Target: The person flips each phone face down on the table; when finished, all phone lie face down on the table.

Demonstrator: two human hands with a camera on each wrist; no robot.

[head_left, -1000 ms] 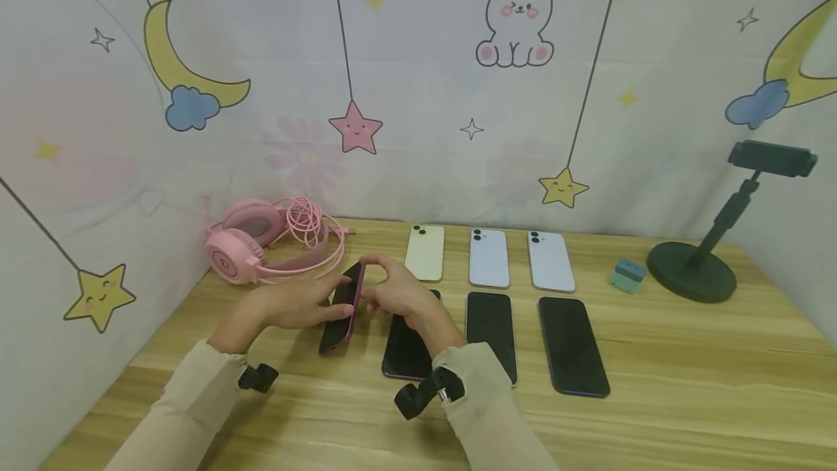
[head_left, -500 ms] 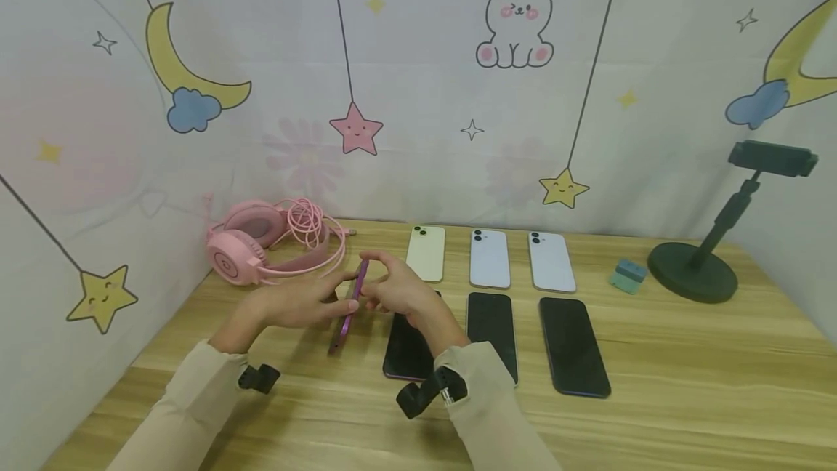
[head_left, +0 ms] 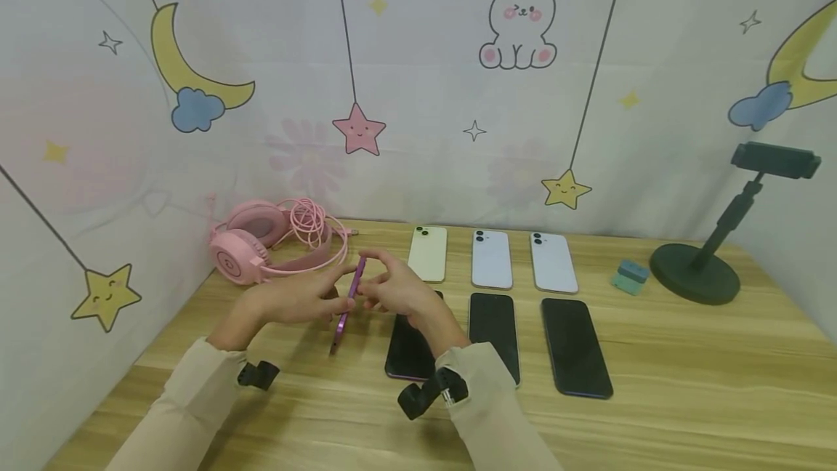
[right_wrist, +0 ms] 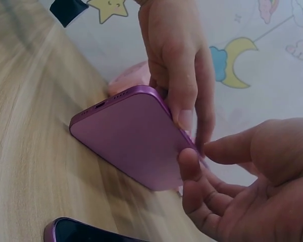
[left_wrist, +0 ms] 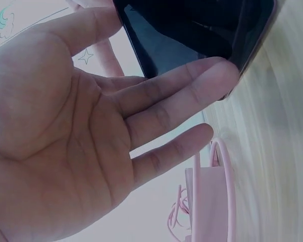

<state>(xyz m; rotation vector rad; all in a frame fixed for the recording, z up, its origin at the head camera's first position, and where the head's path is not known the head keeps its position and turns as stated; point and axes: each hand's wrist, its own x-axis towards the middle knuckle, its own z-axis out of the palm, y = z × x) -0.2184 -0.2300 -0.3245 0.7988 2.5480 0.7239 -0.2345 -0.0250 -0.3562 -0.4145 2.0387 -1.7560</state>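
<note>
A purple smartphone (head_left: pixel 340 329) stands tilted up on its long edge, seen almost edge-on in the head view. My left hand (head_left: pixel 288 300) holds it from the left, thumb at the upper edge and fingertips against the dark screen (left_wrist: pixel 161 48). On the other side my right hand (head_left: pixel 399 289) pinches the far end with thumb and index finger, beside the plain purple back (right_wrist: pixel 126 136). Its lower long edge is right at the wooden tabletop. Under my right wrist lies a second purple-edged smartphone (head_left: pixel 407 355), screen up and partly covered by the forearm.
Two dark-screened phones, one in the middle (head_left: pixel 493 318) and one further right (head_left: pixel 575 347), lie face up. Behind them are a pale yellow phone (head_left: pixel 428 253) and two whitish ones, backs up. Pink headphones (head_left: pixel 238 256) sit back left; a black phone stand (head_left: pixel 693 278) and small blue-green block (head_left: pixel 630 278) are right.
The held smartphone has turned from showing its screen to the head view to standing edge-on. Both hands have stayed at nearly the same place on it.
</note>
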